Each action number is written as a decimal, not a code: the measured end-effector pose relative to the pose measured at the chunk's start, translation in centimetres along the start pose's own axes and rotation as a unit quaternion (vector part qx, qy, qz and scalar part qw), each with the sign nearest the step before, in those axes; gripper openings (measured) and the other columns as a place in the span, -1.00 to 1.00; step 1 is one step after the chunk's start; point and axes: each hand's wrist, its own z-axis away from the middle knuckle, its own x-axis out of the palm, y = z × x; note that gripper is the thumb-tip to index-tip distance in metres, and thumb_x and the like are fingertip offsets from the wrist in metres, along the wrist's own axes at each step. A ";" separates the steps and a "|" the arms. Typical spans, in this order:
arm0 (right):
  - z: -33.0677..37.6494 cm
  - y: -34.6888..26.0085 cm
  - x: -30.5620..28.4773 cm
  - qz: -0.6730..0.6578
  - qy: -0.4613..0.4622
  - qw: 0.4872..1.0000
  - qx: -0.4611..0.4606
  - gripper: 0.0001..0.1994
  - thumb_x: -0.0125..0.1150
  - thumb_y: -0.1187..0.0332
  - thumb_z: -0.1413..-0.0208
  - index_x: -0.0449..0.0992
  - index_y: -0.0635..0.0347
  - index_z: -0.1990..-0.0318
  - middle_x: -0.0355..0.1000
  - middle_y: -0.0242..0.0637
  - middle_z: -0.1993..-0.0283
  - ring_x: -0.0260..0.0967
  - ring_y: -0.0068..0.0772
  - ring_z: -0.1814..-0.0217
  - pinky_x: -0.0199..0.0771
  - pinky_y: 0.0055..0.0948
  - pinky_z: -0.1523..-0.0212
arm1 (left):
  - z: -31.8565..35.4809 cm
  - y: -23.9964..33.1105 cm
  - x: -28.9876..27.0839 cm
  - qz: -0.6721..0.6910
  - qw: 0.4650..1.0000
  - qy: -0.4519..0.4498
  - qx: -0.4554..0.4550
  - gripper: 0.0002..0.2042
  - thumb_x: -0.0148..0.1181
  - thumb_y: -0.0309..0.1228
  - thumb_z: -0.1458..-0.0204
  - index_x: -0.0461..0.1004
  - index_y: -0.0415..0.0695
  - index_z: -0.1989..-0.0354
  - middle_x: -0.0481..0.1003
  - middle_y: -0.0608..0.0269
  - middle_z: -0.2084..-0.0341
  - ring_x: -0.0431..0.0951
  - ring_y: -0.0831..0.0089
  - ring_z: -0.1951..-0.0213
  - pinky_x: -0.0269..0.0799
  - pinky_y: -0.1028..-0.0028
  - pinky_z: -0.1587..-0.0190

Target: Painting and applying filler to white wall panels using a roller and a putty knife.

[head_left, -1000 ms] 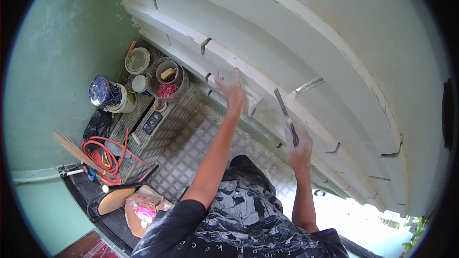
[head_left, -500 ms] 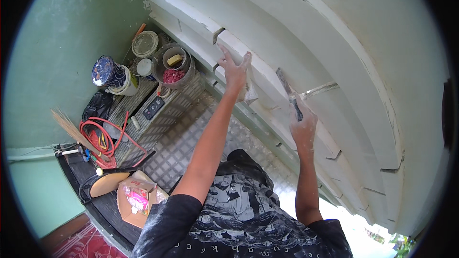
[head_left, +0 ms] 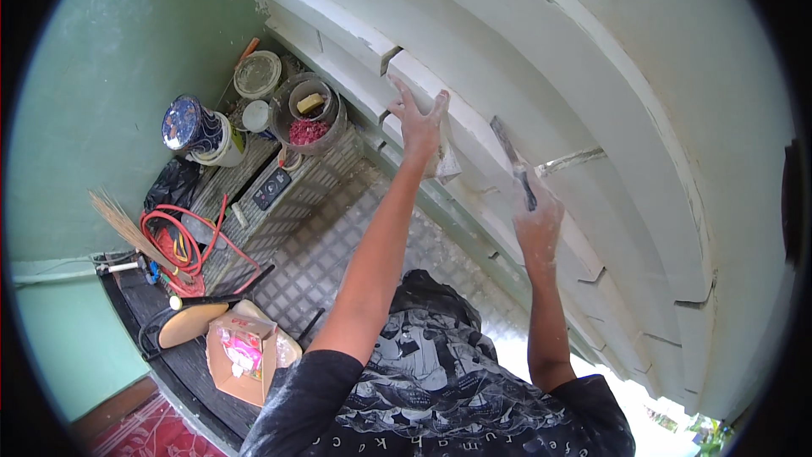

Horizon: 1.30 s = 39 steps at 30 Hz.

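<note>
Fingers [head_left: 551,196] of the right hand [head_left: 539,218] clasp a putty knife [head_left: 506,140] by white ledges [head_left: 461,118]; whether the left hand [head_left: 418,131] grips that pale piece [head_left: 447,167], I can't tell.

Your left grip [head_left: 418,129] covered part of the pale piece [head_left: 447,161], so its full shape, and whether you held it, could not be told. Your right grip [head_left: 540,218] hid part of the scraper [head_left: 506,140]. The lower edge cut off your shirt [head_left: 423,389]. The pink thing [head_left: 245,357] in the box [head_left: 266,364] was too small to tell.
</note>
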 end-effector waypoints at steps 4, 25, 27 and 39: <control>-0.9 -0.5 0.7 -0.019 -0.012 1.000 0.017 -0.69 0.16 0.37 -0.11 0.52 0.26 -0.01 0.51 0.04 0.33 0.50 0.01 0.34 0.42 -0.17 0.26 | -0.6 0.0 0.3 0.026 1.000 0.008 0.011 0.05 0.24 0.00 -0.03 -0.51 0.06 -0.44 -0.07 -0.38 -0.16 0.18 -0.20 -0.14 0.12 0.19 -0.22; -1.1 -1.7 2.8 -0.038 0.006 0.999 0.023 -0.69 0.12 0.36 -0.15 0.51 0.26 -0.01 0.50 0.05 0.40 0.47 0.05 0.42 0.42 -0.15 0.35 | -0.8 0.0 -0.1 0.028 0.999 -0.024 0.004 0.07 0.24 0.03 -0.02 -0.55 0.11 -0.43 -0.10 -0.43 -0.17 0.19 -0.18 -0.14 0.12 0.20 -0.24; -0.6 -1.5 2.3 -0.030 0.019 0.999 0.011 -0.69 0.12 0.36 -0.14 0.51 0.26 -0.02 0.50 0.05 0.41 0.46 0.05 0.43 0.42 -0.15 0.34 | -0.3 0.5 0.1 0.030 0.999 -0.026 0.004 0.06 0.23 0.01 -0.05 -0.54 0.06 -0.43 -0.06 -0.33 -0.14 0.18 -0.09 -0.11 0.13 0.23 -0.21; -0.8 -3.4 2.1 -0.071 -0.018 0.995 0.065 -0.69 0.12 0.34 -0.16 0.50 0.27 -0.01 0.49 0.06 0.41 0.46 0.08 0.39 0.40 -0.14 0.30 | -0.8 -0.8 -0.6 0.031 0.999 -0.020 0.006 0.09 0.26 0.03 -0.01 -0.55 0.11 -0.43 -0.07 -0.35 -0.15 0.18 -0.14 -0.13 0.10 0.21 -0.24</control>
